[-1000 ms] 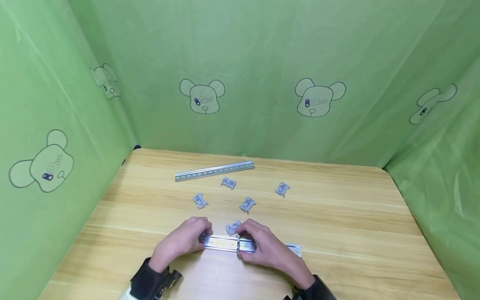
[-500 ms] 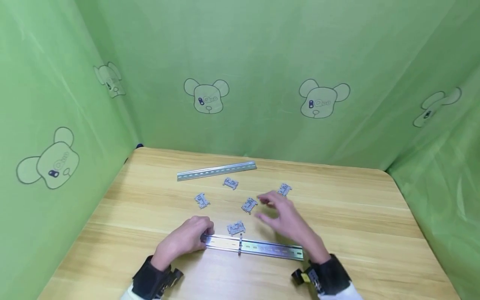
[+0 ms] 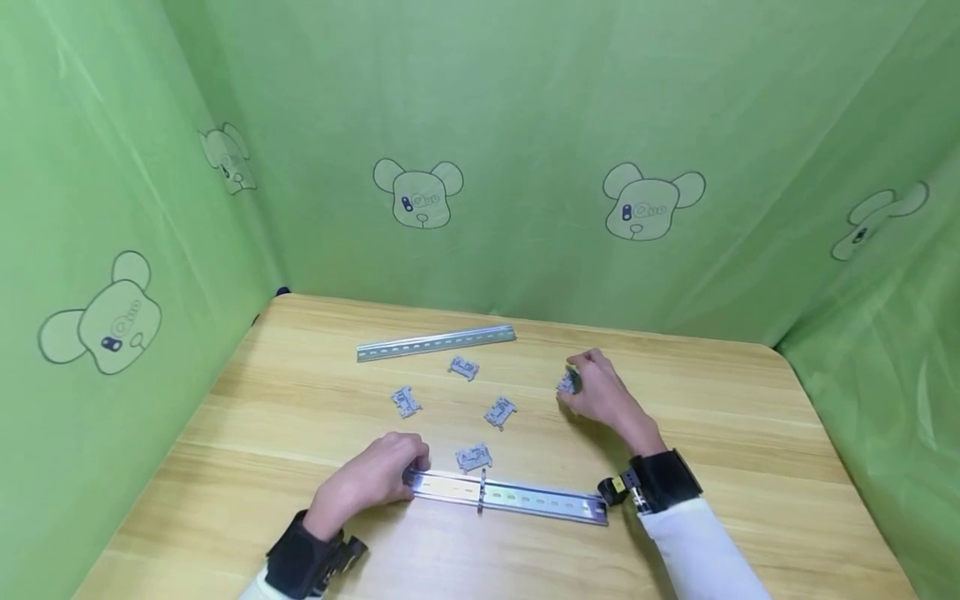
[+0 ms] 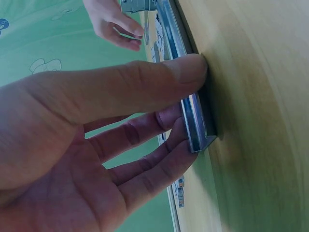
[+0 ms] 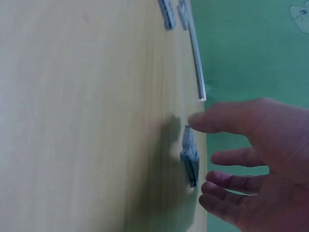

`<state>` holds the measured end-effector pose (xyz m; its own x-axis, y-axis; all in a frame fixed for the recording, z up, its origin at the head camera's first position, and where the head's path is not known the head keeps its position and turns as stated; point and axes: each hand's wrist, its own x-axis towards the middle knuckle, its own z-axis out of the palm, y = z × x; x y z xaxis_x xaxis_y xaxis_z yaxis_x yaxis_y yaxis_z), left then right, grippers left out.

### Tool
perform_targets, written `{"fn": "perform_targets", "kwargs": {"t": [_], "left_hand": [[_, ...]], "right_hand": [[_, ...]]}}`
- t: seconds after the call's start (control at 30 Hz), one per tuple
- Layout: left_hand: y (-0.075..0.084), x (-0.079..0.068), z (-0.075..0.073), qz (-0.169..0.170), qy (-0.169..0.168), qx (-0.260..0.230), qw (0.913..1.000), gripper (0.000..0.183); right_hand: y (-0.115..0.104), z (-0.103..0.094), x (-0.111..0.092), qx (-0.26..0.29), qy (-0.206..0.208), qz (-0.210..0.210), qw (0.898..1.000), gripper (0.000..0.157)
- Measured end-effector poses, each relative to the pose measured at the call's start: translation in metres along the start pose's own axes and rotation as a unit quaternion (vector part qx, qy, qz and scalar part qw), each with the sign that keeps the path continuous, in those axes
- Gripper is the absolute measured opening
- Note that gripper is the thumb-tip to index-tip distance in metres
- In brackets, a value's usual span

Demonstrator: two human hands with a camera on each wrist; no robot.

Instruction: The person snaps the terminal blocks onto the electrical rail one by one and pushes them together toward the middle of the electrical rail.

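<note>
My left hand [image 3: 378,473] grips the left end of a slotted metal DIN rail [image 3: 543,502], thumb on the near edge and fingers on the far edge. A thin grey terminal block [image 3: 482,492] sits crosswise on this rail; the left wrist view shows a grey block [image 4: 139,5] standing up from it. My right hand [image 3: 603,396] is at another grey terminal block [image 5: 190,157] on the right of the table. The thumb tip is right at one end of that block, the other fingers spread beyond its far side. In the head view the hand partly hides it.
Several more grey terminal blocks lie loose on the wooden table [image 3: 712,433], one of them [image 3: 474,457] just behind the gripped rail. A second DIN rail [image 3: 437,342] lies farther back. Green fabric [image 3: 510,275] walls the table's back and sides.
My right hand has left the block on the rail and moved back and right to the far-right loose terminal block. My left hand keeps its grip on the rail's end.
</note>
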<state>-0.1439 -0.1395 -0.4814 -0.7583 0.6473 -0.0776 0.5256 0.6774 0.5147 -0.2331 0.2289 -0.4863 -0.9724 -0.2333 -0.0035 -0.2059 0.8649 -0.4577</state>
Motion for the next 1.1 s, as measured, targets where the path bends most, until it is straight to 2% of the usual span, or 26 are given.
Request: {"fn": "perform_targets", "kwargs": {"t": [0.17,0.4,0.6,0.93,1.1], "left_hand": [[0.001,0.0,-0.001,0.0,-0.004,-0.009,1.0,0.032],[0.002,-0.001,0.001,0.004,-0.001,-0.007,1.0,0.032],[0.0,-0.001,0.001,0.008,0.006,-0.002,0.9999,0.033],[-0.001,-0.002,0.001,0.013,0.009,0.004,0.9999,0.033],[-0.001,-0.001,0.001,0.014,0.008,0.006,0.9999,0.033]], "right_hand": [[0.003,0.002,0.005,-0.007,-0.019,0.003,1.0,0.066],[0.007,0.001,0.008,-0.015,-0.017,-0.012,1.0,0.053],[0.003,-0.004,0.002,0.0,-0.007,-0.022,1.0,0.058],[0.001,-0.01,-0.047,0.041,0.051,-0.077,0.995,0.057],[0.002,-0.009,-0.073,0.063,0.062,-0.105,0.991,0.057]]}}
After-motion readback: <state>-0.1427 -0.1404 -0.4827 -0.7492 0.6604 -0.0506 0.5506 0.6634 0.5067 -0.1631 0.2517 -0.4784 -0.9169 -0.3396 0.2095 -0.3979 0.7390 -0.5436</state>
